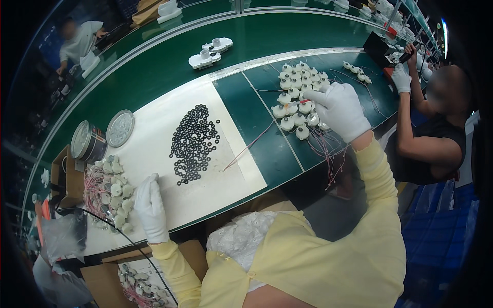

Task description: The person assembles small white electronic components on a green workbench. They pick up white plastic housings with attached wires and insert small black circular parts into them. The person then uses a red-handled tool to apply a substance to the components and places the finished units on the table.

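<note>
My right hand (pixel 338 109), in a white glove, reaches over a cluster of small round white parts with thin red wires (pixel 297 97) on the green bench. Its fingers pinch a thin red-tipped stick or wire that points left into the cluster. My left hand (pixel 150 205), also gloved, rests on the white mat (pixel 154 138) near its front edge, fingers loosely together, holding nothing I can see. A pile of small black rubber rings (pixel 194 143) lies in the middle of the mat. A loose pink wire (pixel 249 146) crosses the mat's right edge.
A heap of wired round parts (pixel 109 192) lies left of my left hand. A metal tin (pixel 87 141) and its lid (pixel 120 128) stand behind it. White housings (pixel 210 52) ride the conveyor belt. A gloved person (pixel 436 123) works at the right, and another person (pixel 77 41) sits far left.
</note>
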